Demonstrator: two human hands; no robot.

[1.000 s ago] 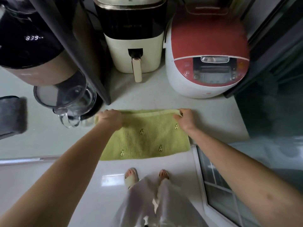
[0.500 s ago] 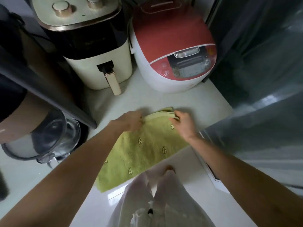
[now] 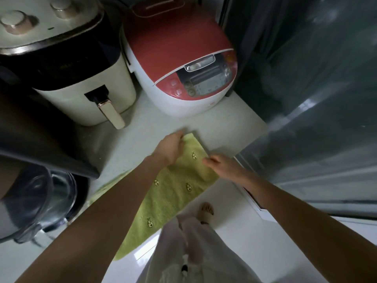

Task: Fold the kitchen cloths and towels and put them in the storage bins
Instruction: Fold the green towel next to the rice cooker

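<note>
A pale kitchen counter (image 3: 234, 121) carries a red and white rice cooker (image 3: 181, 64) at the back, with a cream air fryer (image 3: 81, 82) beside it. In front of the rice cooker lies a green towel (image 3: 173, 193), printed with small avocados and hanging over the counter's near edge. The left hand (image 3: 170, 148) rests on the towel's far corner, fingers curled at its edge. The right hand (image 3: 222, 164) lies on the towel's right edge, fingers nearly straight; whether either pinches the cloth cannot be told.
</note>
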